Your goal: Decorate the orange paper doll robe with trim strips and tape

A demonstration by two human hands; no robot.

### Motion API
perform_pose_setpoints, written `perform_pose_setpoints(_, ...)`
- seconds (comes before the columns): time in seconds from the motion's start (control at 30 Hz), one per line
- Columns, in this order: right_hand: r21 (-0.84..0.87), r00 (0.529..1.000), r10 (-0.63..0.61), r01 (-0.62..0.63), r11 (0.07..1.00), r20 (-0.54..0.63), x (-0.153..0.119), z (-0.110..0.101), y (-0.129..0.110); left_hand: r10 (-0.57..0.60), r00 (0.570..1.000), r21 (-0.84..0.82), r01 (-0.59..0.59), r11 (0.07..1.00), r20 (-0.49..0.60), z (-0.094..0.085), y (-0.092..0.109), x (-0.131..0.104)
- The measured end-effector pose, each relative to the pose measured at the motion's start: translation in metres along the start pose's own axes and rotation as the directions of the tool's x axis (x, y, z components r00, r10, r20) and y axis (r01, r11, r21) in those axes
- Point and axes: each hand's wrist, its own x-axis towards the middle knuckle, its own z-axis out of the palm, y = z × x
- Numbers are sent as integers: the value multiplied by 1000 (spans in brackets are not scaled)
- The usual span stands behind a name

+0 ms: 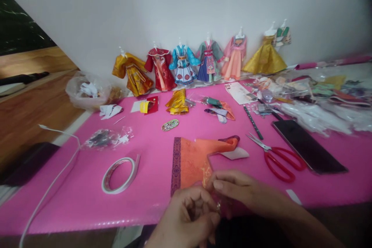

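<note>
An orange cloth garment with a dark patterned border lies on the pink table cover, its lower end running under my hands. My left hand has its fingers curled and pinched at the lower edge of the cloth. Close beside it on the right, my right hand has its fingers bent together over the cloth's edge. A small shiny bit shows between the hands, too blurred to make out. A white paper strip sticks out from under the garment's sleeve.
Red-handled scissors and a black phone lie at the right. A tape roll and a white cable are at the left. Small dressed forms stand along the wall. Plastic bags fill the back right.
</note>
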Motion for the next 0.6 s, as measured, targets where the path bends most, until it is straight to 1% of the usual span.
perform_pose_setpoints(0.1, 55, 999, 27, -29, 998, 46, 2, -2, 3, 26, 999, 26, -25, 999, -21, -3, 1, -2)
perform_pose_setpoints(0.17, 63, 997, 23, -27, 998, 68, 2, -3, 5, 66, 997, 59, -63, 996, -46, -4, 4, -3)
perform_pose_setpoints(0.23, 51, 997, 29, -32, 998, 67, 1, -5, 6, 99, 993, 98, -92, 991, -69, -5, 6, -4)
perform_pose_setpoints(0.3, 26, 999, 35, -36, 999, 38, 0, -7, 5, 110, 989, 126, -97, 987, -98, -6, 8, -4)
perform_pose_setpoints(0.37, -7, 1000, 10, -10, 1000, -5, -2, -8, 2, 99, 987, 132, -82, 988, -127, -6, 8, -4)
perform_pose_setpoints(0.5, -48, 997, -35, 32, 998, -68, -4, -9, -5, 37, 987, 97, -22, 995, -155, -6, 5, -1)
perform_pose_setpoints(0.6, -109, 991, -37, 22, 994, -130, -9, -13, -10, 39, 984, 53, -31, 998, -172, -8, 4, -1)
